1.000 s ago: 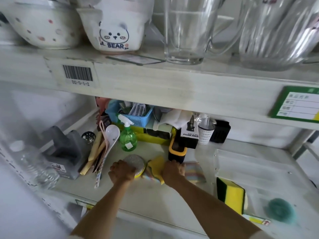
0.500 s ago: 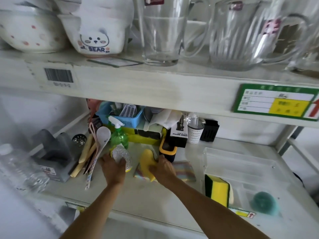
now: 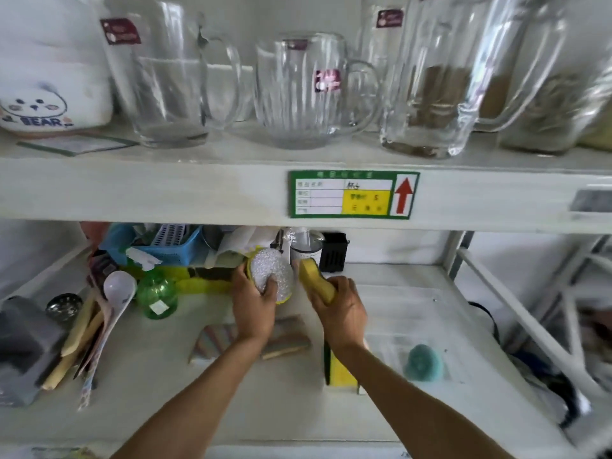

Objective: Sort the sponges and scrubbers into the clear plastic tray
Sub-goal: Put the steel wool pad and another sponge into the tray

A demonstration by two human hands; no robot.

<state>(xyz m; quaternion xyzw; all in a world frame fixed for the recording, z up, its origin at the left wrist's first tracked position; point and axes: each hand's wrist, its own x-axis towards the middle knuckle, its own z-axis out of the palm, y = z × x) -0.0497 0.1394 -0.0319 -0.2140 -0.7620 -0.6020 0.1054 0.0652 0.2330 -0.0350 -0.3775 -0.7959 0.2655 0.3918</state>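
My left hand [image 3: 253, 306] grips a round silver mesh scrubber [image 3: 273, 276] with a yellow backing, lifted off the lower shelf. My right hand [image 3: 341, 313] holds a yellow sponge [image 3: 316, 279] raised beside it. Both are in the air near the middle of the shelf, just left of the clear plastic tray [image 3: 414, 303]. In the tray stand a yellow and green sponge [image 3: 339, 371], partly behind my right forearm, and a round teal scrubber [image 3: 424, 362]. A striped pastel cloth [image 3: 215, 339] lies on the shelf under my left wrist.
A green spray bottle [image 3: 157, 293], a white spoon [image 3: 117, 289], wooden utensils [image 3: 79, 339] and a grey block [image 3: 23, 349] crowd the left. A blue basket [image 3: 175, 243] and a black holder [image 3: 334, 251] stand at the back. Glass mugs [image 3: 308, 91] line the upper shelf.
Both hands have lifted the silver scrubber and the yellow sponge off the shelf and carried them rightward toward the tray. The striped cloth stays on the shelf. My view has swung right.
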